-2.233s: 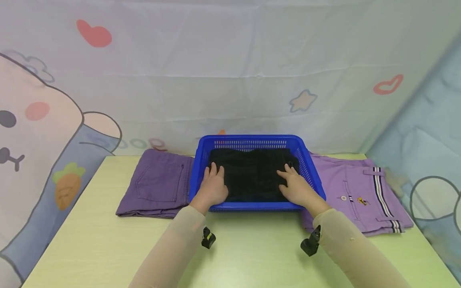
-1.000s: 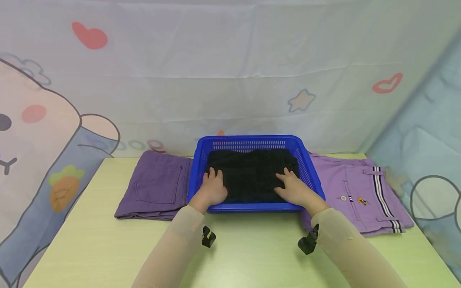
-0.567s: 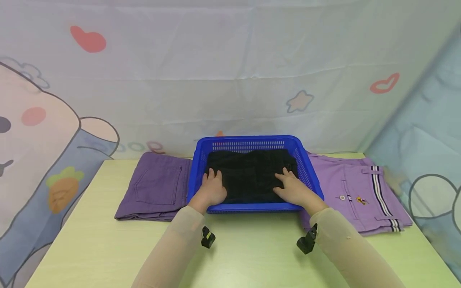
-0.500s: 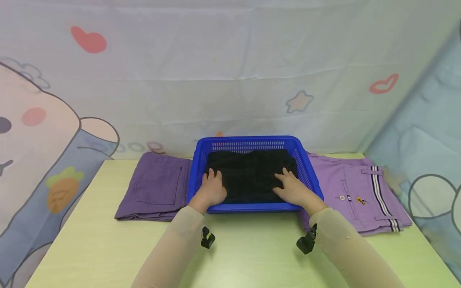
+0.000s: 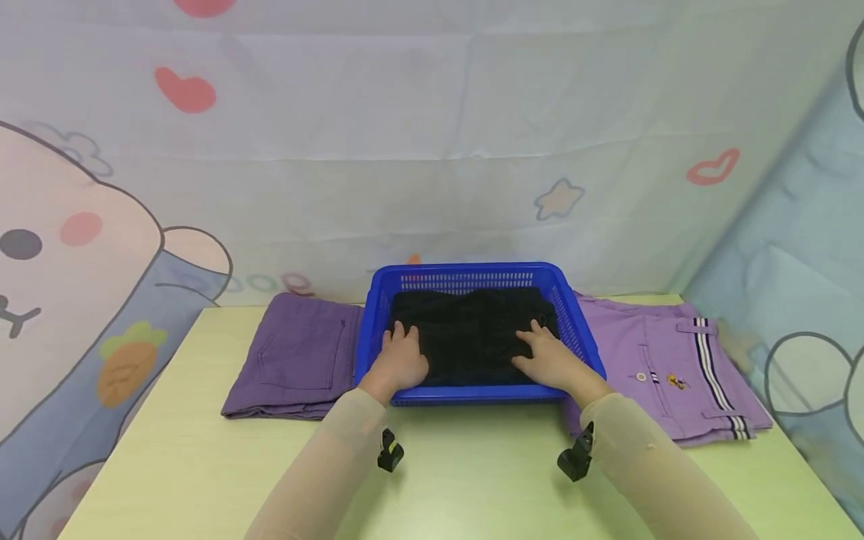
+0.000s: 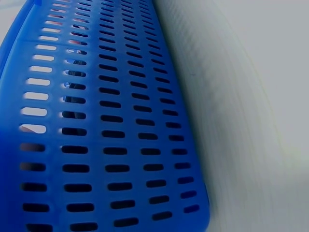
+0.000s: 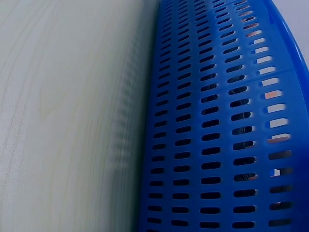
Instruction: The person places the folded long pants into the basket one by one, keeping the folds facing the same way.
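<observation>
Inside the blue plastic basket [image 5: 472, 392] lies a folded black garment [image 5: 466, 337]. My left hand [image 5: 401, 361] reaches over the basket's front left rim, and its spread fingers rest on the garment's left part. On the other side my right hand [image 5: 553, 364] lies with fingers spread on the garment's right part. Neither hand grips anything. In the left wrist view the slotted basket wall [image 6: 96, 116] fills the left side; the right wrist view shows the basket wall [image 7: 207, 125] too, and no fingers appear in either.
Folded dark purple trousers [image 5: 297, 356] lie left of the basket. Lilac trousers [image 5: 664, 345] with striped trim lie at the right, partly behind the basket and right arm. A printed cloth backdrop [image 5: 405, 112] hangs behind the pale table [image 5: 472, 480].
The head view has tilted slightly, so the scene sits a little lower in it. Both hands stay on the black garment, with almost no movement relative to the basket.
</observation>
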A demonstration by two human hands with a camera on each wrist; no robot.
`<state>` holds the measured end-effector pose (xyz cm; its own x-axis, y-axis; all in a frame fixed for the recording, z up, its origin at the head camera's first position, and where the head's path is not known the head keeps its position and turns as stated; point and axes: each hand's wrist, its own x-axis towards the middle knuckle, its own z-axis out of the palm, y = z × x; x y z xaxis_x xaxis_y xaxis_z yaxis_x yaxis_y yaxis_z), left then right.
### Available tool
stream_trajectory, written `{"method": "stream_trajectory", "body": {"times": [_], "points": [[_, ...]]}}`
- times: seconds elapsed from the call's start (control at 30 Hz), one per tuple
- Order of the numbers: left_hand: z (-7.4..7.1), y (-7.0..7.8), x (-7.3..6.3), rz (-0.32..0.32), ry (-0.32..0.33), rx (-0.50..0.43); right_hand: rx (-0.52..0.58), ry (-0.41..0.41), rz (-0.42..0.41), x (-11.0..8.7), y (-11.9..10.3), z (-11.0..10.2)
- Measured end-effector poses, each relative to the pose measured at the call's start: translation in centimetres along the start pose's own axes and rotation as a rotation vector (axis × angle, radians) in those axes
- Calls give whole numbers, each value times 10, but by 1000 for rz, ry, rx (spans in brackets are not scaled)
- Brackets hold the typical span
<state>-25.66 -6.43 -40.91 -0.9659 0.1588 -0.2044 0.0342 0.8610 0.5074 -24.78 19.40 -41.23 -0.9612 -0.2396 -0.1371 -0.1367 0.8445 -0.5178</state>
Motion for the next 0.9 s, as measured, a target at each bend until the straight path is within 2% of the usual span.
{"method": "stream_trajectory", "body": {"times": [0.27,0.47,0.9], "points": [[-1,1,-1,56,86,40,19,106,-47,-3,0,0],[-3,3,-6,110,161,62,46,193,-30,-6,-2,-1],[-9,13,-22,167,197,95,-10,264,-11,-16,-9,-5]]}}
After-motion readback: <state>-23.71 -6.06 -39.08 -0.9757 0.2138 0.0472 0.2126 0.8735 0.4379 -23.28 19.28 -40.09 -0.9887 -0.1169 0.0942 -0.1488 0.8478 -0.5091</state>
